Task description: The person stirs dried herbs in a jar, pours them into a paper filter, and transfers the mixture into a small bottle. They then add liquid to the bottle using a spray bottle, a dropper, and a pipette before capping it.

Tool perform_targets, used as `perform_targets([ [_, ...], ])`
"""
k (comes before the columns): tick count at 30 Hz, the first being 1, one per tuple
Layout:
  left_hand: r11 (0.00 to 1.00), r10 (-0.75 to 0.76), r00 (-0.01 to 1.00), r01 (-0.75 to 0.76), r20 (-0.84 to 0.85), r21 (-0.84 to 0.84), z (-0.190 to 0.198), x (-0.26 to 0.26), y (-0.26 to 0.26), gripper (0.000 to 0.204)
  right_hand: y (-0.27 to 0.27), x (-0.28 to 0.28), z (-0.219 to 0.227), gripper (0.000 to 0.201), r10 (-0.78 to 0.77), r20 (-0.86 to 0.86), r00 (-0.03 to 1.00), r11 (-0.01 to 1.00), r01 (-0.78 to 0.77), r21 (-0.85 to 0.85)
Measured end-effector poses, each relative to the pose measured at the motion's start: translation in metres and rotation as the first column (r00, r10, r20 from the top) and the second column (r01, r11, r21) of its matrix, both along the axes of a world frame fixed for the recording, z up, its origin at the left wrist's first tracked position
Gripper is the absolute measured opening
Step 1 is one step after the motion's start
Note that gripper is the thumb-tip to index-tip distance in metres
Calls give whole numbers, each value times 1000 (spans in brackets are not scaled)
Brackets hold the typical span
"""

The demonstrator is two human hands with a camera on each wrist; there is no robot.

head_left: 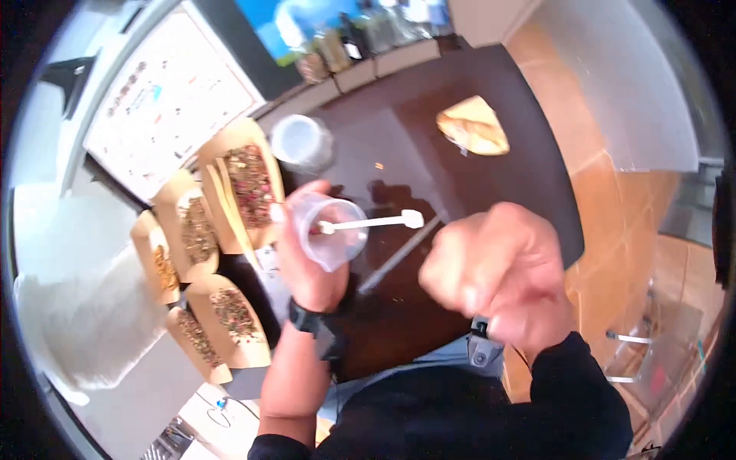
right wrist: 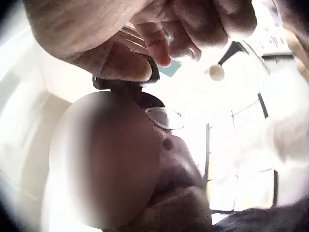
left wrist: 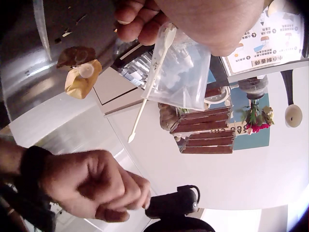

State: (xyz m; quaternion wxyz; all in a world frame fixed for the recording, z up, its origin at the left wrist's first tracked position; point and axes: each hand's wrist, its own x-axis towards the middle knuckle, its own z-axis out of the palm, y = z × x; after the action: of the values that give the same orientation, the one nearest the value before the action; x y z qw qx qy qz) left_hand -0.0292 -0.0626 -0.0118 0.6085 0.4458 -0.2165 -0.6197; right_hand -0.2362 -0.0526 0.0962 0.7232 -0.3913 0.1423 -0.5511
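Observation:
My left hand [head_left: 305, 268] holds a clear plastic cup [head_left: 335, 249], its fingers around the side. Out of the cup leans a thin white plastic stick [head_left: 376, 222] with a small widened end; in the left wrist view the stick [left wrist: 149, 87] crosses the cup wall. My right hand [head_left: 498, 276] is raised at the right, its fingers curled; nothing shows in its grasp. The right wrist view has this hand [right wrist: 188, 29] with bent fingers, close to the person's head. Left of the cup lies a kraft paper tray [head_left: 249, 184] of dried petals and herbs.
More paper trays of dried herbs [head_left: 198, 234] stand at the left. A lidded plastic tub [head_left: 300, 143] is behind the cup. A yellowish paper packet [head_left: 474, 129] and a thin clear strip [head_left: 399, 254] lie on the dark table [head_left: 529, 176]. Bottles [head_left: 368, 34] line the back.

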Motion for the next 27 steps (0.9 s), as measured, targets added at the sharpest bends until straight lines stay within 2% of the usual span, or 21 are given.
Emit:
perform_targets([
  [1,1000,4,1000,-4,9,13,0,-1,-1,64,1,4,-5,16,-202,-127,971,979,198,-47],
  [4,999,-19,999,18,31,36,13,-6,0,64,-14,6,-28,16,-469,-174,866,860,403,-312],
  [7,999,-33,997,32,70,20,14,-4,0,64,-21,13,-43,21,-615,-290,733,780,512,-359],
  [9,999,-41,989,38,142,24,17,-4,0,65,-23,19,-52,35,-627,-330,706,778,541,-321],
  [10,998,-55,985,55,161,1,19,-3,0,66,-27,20,-56,57,-586,-324,743,804,481,-349],
  [11,997,-68,981,73,179,-20,20,-2,1,67,-29,22,-59,57,-564,-313,764,816,458,-354],
  [13,995,-89,980,97,176,-38,19,0,-1,67,-30,27,-64,67,-531,-450,718,831,335,-444],
  [14,995,-91,975,98,202,-25,15,1,0,66,-27,31,-66,54,-530,-448,720,834,346,-431],
  [15,994,-103,969,108,223,-9,19,2,-1,66,-27,35,-67,54,-520,-452,725,837,327,-438],
  [17,996,-79,979,85,185,-24,21,3,-1,65,-28,35,-65,34,-615,-526,587,772,313,-554],
  [18,996,-75,985,80,155,-31,21,0,-1,65,-26,38,-58,20,-605,-533,591,786,334,-520],
  [19,995,-94,984,98,154,-18,16,2,0,64,-26,37,-57,17,-630,-571,526,764,289,-577],
  [21,996,-81,989,85,127,-25,15,1,1,63,-25,42,-53,15,-684,-556,473,717,292,-633],
  [22,997,-66,987,73,147,-40,13,1,1,61,-26,44,-55,15,-731,-498,466,662,308,-683],
  [23,996,-73,988,80,134,-45,14,0,1,61,-22,45,-61,16,-744,-477,468,654,368,-660],
  [25,998,-38,995,42,89,-39,22,-2,1,63,-20,44,-58,15,-790,-449,418,591,325,-738],
  [26,998,-36,994,41,103,-52,16,-2,1,63,-21,44,-51,13,-801,-473,368,573,240,-784],
  [27,997,-52,984,62,173,-48,16,0,1,64,-23,46,-48,11,-778,-484,401,593,214,-776],
])
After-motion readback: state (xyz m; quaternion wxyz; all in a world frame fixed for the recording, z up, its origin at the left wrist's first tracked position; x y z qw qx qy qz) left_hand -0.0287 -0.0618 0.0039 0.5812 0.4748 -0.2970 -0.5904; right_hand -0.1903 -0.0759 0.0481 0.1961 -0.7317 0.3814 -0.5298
